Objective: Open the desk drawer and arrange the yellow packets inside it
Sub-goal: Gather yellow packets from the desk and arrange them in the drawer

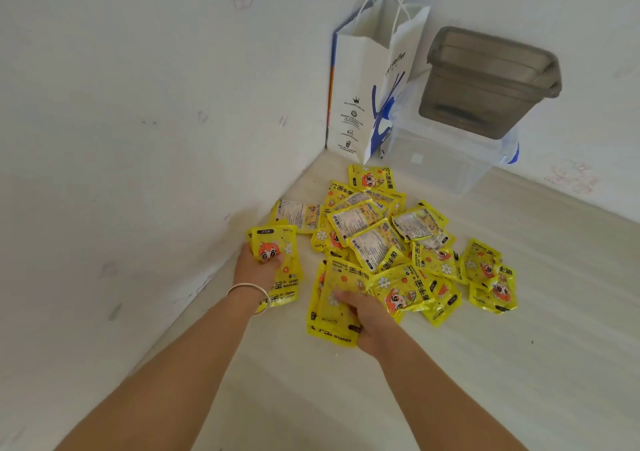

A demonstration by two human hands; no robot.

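On desk: left hand (258, 265) gripping yellow packets (277, 260), right hand (367, 319) pinching another stack (337, 306).

Single head-mounted view, wide-angle. Looks forward and steeply down along both forearms onto pale worktop (485, 364), facing the room corner where two walls meet. Close range: hands (258, 265) and yellow packets (377, 239) mid-frame, within arm's reach. Paper bag (356, 104) and stacked plastic boxes (485, 83) farther back in corner, upper frame. Strong edge distortion. No second view, nothing shared.
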